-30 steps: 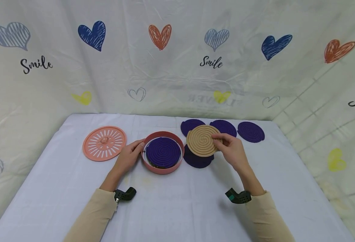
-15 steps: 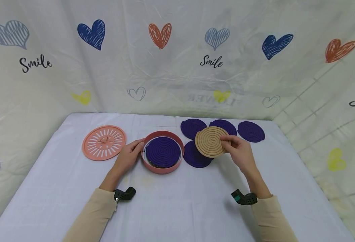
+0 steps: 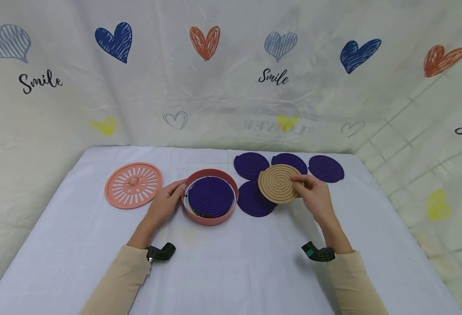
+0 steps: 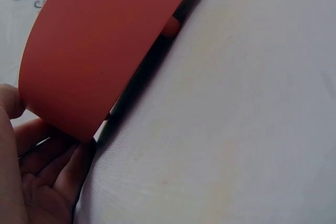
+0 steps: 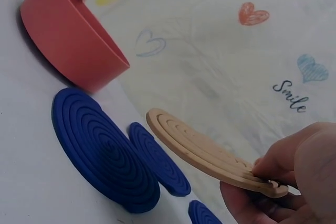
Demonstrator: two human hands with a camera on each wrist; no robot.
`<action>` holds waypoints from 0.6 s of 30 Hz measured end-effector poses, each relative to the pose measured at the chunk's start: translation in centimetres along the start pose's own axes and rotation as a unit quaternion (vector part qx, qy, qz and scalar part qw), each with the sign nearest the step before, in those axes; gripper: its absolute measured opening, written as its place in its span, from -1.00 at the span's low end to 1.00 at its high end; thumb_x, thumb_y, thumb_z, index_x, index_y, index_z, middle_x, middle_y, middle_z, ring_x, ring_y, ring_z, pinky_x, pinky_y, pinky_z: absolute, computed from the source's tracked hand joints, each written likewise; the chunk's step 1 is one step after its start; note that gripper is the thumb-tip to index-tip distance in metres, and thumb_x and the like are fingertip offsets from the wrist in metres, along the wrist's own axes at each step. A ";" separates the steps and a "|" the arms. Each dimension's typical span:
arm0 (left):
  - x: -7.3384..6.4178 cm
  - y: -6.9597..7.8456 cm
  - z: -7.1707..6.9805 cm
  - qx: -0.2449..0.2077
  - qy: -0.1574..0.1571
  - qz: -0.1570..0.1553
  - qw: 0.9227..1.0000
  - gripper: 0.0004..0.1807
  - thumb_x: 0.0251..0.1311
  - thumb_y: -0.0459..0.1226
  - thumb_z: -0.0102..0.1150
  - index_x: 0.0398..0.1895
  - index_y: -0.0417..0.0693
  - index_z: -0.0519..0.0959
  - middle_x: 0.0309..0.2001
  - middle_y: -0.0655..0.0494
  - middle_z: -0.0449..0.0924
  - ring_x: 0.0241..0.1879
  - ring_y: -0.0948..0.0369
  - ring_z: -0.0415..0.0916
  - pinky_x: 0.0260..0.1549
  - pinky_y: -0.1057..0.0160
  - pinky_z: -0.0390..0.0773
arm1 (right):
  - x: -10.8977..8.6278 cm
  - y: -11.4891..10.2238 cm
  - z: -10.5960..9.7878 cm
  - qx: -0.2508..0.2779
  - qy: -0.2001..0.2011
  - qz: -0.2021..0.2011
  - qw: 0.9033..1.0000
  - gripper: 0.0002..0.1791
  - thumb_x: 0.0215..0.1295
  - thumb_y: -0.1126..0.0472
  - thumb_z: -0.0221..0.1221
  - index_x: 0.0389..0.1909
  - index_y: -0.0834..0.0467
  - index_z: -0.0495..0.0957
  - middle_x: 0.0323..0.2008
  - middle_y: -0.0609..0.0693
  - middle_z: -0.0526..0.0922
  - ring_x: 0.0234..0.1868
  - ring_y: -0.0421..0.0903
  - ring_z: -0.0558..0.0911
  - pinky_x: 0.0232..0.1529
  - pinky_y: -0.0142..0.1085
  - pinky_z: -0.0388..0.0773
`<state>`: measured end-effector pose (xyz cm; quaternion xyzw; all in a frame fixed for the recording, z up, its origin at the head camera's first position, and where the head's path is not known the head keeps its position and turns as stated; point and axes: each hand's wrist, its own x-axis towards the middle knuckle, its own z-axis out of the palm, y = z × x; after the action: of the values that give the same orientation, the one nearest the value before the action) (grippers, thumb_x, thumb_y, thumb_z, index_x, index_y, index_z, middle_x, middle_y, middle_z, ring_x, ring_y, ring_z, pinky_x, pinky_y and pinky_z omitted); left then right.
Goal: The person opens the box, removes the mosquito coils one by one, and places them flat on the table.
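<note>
"What's at the far left?"

"A round peach lid [image 3: 134, 190], flat on the white cloth [image 3: 199, 280], its slots radiating like a sunburst."

"And the left hand?"

"The left hand [image 3: 167, 201] is clamped on a round red container [image 3: 210, 222]: thumb at the upper edge, fingers bent beneath the lower. The wall looks smooth and matte."

"Anything inside?"

"A purple spiral coil [image 3: 211, 197], ridged in tight rings."

"Next along?"

"Two more on the cloth: a near purple coil [image 3: 252, 199] just beside the container, and a rear purple coil [image 3: 250, 165] behind it."

"Then the tan one?"

"The tan coil [image 3: 280, 183] is tilted, raised off the cloth, its spiral grooves clear. The right hand [image 3: 317, 197] pinches its right edge, thumb and fingers nearly together. Behind it sits a half-hidden purple coil [image 3: 290, 159]; farthest right, the last purple coil [image 3: 326, 169] lies flat."
</note>
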<state>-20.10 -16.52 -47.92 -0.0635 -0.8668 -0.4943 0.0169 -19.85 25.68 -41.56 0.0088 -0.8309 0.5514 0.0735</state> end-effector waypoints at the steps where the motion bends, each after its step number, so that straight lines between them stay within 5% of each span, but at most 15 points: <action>1: 0.0 0.0 0.0 0.001 0.000 0.000 1.000 -0.41 0.48 0.16 -0.10 0.34 0.04 0.52 0.29 0.02 0.57 0.41 0.02 0.39 0.41 -0.09 0.36 | 0.1 0.1 -0.1 -0.002 0.003 0.004 1.000 -0.70 0.41 0.28 0.18 0.04 0.39 0.61 -0.26 -0.21 0.64 -0.34 -0.40 0.60 -0.32 -0.54 0.66; 18: 0.1 -0.2 -0.1 -0.002 0.017 0.025 1.000 -0.50 0.47 0.10 -0.04 0.26 0.07 0.59 0.20 0.03 0.64 0.33 0.08 0.49 0.38 -0.02 0.41 | 0.5 1.6 -1.3 -0.043 0.039 0.082 0.995 -0.69 0.42 0.26 0.11 0.07 0.33 0.61 -0.20 -0.13 0.63 -0.36 -0.39 0.56 -0.35 -0.53 0.64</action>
<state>-20.22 -16.68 -48.08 -0.0771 -0.8635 -0.4964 0.0440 -20.37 27.55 -42.40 -0.0843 -0.8483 0.5193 0.0603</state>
